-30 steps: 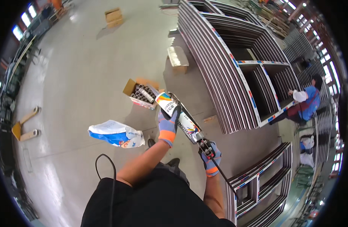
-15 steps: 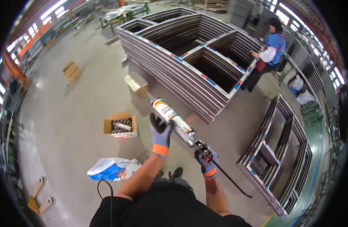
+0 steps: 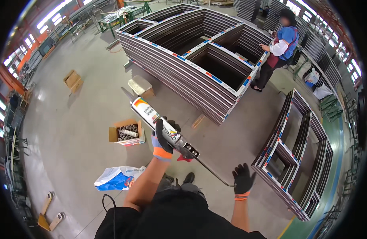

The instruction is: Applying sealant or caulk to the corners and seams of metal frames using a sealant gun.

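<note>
My left hand (image 3: 164, 137), in a grey glove with an orange cuff, is wrapped round the barrel of a caulking gun (image 3: 188, 150). Loaded in the gun is a white sealant cartridge (image 3: 145, 110) with a coloured print, its pale nozzle pointing up and to the left. The gun's long black rod (image 3: 212, 173) slants down to the right. Beside the rod's bent tip, my right hand (image 3: 243, 180) has its dark-gloved fingers spread, holding nothing. Whether it touches the tip I cannot tell.
Stacked window frames (image 3: 215, 85) stand ahead, a person (image 3: 286, 46) at their right end. More frames (image 3: 297, 157) lie at right. On the floor at left are an open carton (image 3: 140, 135) of cartridges, a plastic bag (image 3: 115, 178), a cardboard box (image 3: 73, 81) and a pale block (image 3: 140, 86).
My right hand has let go of the gun's handle end and moved right, opening. The left hand has closed round the barrel, and the gun has shifted left.
</note>
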### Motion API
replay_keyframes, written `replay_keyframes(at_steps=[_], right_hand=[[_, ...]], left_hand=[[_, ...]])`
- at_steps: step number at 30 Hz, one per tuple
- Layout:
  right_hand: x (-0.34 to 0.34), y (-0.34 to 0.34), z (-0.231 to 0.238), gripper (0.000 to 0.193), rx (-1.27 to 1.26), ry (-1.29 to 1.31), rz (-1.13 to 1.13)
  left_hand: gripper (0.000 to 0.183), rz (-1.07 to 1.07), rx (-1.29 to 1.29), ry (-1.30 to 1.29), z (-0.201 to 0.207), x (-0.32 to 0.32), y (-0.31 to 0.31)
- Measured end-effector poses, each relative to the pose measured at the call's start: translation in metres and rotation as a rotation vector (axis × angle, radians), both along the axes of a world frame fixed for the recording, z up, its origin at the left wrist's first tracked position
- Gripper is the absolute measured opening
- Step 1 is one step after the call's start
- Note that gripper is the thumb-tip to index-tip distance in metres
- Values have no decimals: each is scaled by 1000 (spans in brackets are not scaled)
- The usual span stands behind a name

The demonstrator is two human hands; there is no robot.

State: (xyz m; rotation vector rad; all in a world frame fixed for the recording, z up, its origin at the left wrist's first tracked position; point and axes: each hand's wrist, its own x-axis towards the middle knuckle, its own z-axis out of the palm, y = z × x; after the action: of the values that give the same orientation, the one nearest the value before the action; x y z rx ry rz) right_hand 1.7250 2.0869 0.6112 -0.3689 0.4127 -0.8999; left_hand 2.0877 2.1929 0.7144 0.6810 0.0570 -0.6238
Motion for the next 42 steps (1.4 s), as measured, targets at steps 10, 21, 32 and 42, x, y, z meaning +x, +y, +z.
replay_keyframes(at_steps=[10, 21, 32, 42], right_hand=[[78, 12, 56, 54, -607, 670, -110], [175, -60, -45, 46, -608, 1048, 504], [371, -47, 31, 28, -1620, 879, 214], [383, -134, 23, 36, -459, 660, 122]], left_hand=[[31, -9, -15, 36, -2, 25, -30], [32, 58, -91, 153, -18, 123, -46], [44, -347, -69, 160, -17, 184, -124], [37, -511, -9, 239, -31, 210, -236]])
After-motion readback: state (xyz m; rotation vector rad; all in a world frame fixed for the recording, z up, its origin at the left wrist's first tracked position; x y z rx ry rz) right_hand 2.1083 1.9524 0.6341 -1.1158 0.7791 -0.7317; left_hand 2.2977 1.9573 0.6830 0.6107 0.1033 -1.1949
